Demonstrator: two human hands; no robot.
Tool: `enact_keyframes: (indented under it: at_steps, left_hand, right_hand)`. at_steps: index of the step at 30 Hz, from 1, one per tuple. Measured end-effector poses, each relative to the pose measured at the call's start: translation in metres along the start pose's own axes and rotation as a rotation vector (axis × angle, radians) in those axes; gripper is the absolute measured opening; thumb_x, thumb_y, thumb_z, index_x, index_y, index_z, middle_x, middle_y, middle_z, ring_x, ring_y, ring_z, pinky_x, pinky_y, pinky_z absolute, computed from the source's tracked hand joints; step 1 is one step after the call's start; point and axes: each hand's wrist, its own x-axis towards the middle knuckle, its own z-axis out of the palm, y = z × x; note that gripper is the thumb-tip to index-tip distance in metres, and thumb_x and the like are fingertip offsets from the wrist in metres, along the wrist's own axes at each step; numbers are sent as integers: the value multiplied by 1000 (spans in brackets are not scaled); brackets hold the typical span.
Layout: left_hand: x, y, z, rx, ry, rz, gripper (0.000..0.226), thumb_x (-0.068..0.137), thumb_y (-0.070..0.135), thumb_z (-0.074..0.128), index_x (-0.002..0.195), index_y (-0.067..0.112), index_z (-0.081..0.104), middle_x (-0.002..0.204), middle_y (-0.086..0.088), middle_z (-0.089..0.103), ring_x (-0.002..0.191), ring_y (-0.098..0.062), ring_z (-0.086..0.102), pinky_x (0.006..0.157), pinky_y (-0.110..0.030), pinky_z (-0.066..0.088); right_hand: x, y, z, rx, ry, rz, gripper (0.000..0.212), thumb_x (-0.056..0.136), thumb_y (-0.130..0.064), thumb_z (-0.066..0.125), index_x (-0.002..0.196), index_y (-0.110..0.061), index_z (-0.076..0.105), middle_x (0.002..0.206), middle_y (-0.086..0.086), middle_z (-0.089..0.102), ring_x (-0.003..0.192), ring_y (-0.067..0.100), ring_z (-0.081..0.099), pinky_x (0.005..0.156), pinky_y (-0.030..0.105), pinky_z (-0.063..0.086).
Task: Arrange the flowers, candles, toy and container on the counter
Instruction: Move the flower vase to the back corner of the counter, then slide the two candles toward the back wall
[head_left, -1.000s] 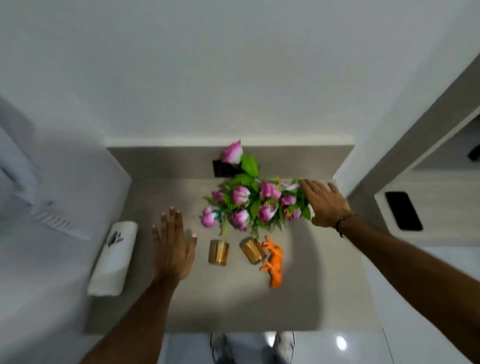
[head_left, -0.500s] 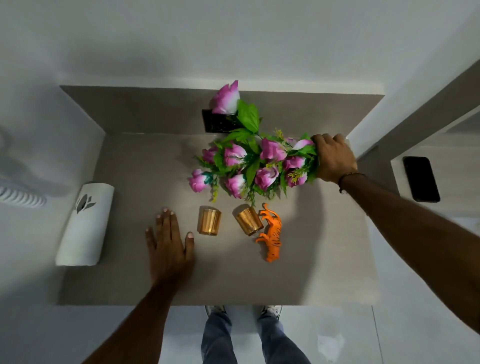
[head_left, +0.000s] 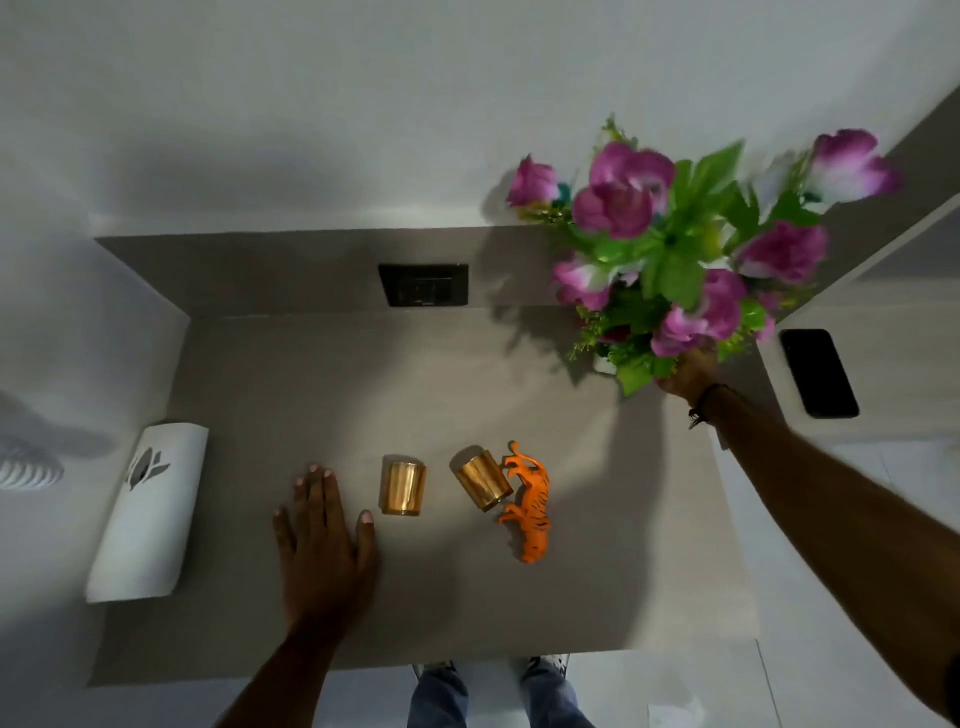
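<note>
My right hand (head_left: 688, 371) grips the base of a bunch of pink flowers (head_left: 675, 249) with green leaves, held upright at the counter's back right corner. The blooms hide most of the hand and whatever holds the stems. My left hand (head_left: 322, 540) lies flat on the grey counter (head_left: 363, 374), fingers apart, holding nothing. Just right of it lies a gold candle holder (head_left: 402, 488) on its side. A second gold candle holder (head_left: 482, 488) lies tilted beside an orange toy tiger (head_left: 530, 509), which touches it. A white container (head_left: 148, 512) with a leaf cut-out lies at the left edge.
A black wall socket (head_left: 423, 285) sits in the backsplash behind the counter. A black phone (head_left: 818, 371) rests on the lighter surface to the right. Walls close in the counter at the left and back. My legs and shoes show below the front edge.
My right hand has lifted the flowers from lying across the middle of the counter to upright at the back right corner. The left hand stays flat; candle holders, tiger and container have not moved.
</note>
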Motion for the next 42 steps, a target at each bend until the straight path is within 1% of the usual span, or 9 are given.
enact_keyframes:
  at_steps: [4, 9, 12, 14, 17, 25, 29, 35, 42]
  left_hand:
    - [1, 0, 2, -8, 4, -11, 80, 102, 58, 20, 169, 19, 0, 180, -4, 1, 168, -23, -4, 136, -58, 6]
    - [0, 9, -13, -37, -18, 2, 79, 103, 54, 23, 168, 11, 10, 179, -12, 11, 167, -30, 8, 135, -61, 8]
    - [-3, 17, -28, -62, -9, -14, 78, 102, 50, 27, 166, 6, 23, 177, -16, 20, 165, -35, 18, 134, -57, 7]
    - [1, 25, -39, -174, 47, -47, 68, 102, 46, 36, 154, 5, 47, 165, -19, 43, 155, -39, 38, 130, -56, 24]
    - [14, 38, -56, -413, 37, -35, 48, 103, 41, 53, 136, 8, 64, 144, -15, 62, 136, -37, 57, 114, -53, 49]
    - [59, 79, -74, -476, -362, -107, 34, 76, 33, 88, 100, 13, 75, 102, -8, 79, 95, -27, 76, 81, -32, 61]
    - [98, 88, -79, -588, -240, -135, 17, 77, 20, 87, 85, 20, 71, 100, -11, 79, 99, -32, 76, 89, -40, 64]
    - [170, 112, -91, -675, 58, -68, 40, 72, 6, 89, 110, 5, 74, 116, -16, 74, 109, -32, 68, 99, -41, 57]
    - [191, 123, -77, -635, 42, -29, 46, 75, 5, 89, 118, 3, 72, 124, -16, 71, 118, -33, 67, 103, -36, 54]
  right_hand:
    - [-6, 9, 7, 168, -13, 99, 54, 93, -11, 67, 141, 7, 50, 147, 24, 52, 138, 38, 49, 115, 40, 40]
    - [-62, 13, 34, 332, 252, 66, 62, 77, -18, 83, 132, -4, 57, 124, 14, 67, 115, 31, 64, 98, 40, 53]
    - [-113, 2, 74, 257, 257, -74, 42, 80, -23, 76, 117, -8, 64, 106, 12, 74, 98, 31, 70, 86, 40, 57]
    - [-147, -20, 104, 164, 211, -277, 23, 79, -30, 72, 96, -15, 71, 90, 9, 76, 87, 30, 72, 76, 37, 58]
    - [-176, -62, 139, -41, 89, -452, 39, 71, -59, 67, 77, -22, 59, 77, 1, 71, 78, 27, 69, 64, 28, 48]
    - [-152, -113, 166, -292, -115, -203, 56, 66, -49, 79, 106, -12, 69, 111, 12, 70, 105, 32, 65, 87, 38, 59]
    - [-120, -129, 161, 51, 4, -161, 43, 67, -52, 81, 89, -17, 72, 90, 2, 72, 88, 25, 68, 61, 21, 47]
    - [-69, -177, 152, 312, 203, -279, 49, 67, -30, 89, 112, -18, 73, 110, 4, 77, 103, 22, 69, 87, 32, 56]
    - [-44, -177, 160, 296, 180, -328, 58, 68, -24, 91, 120, -18, 67, 118, 4, 73, 110, 23, 67, 85, 23, 47]
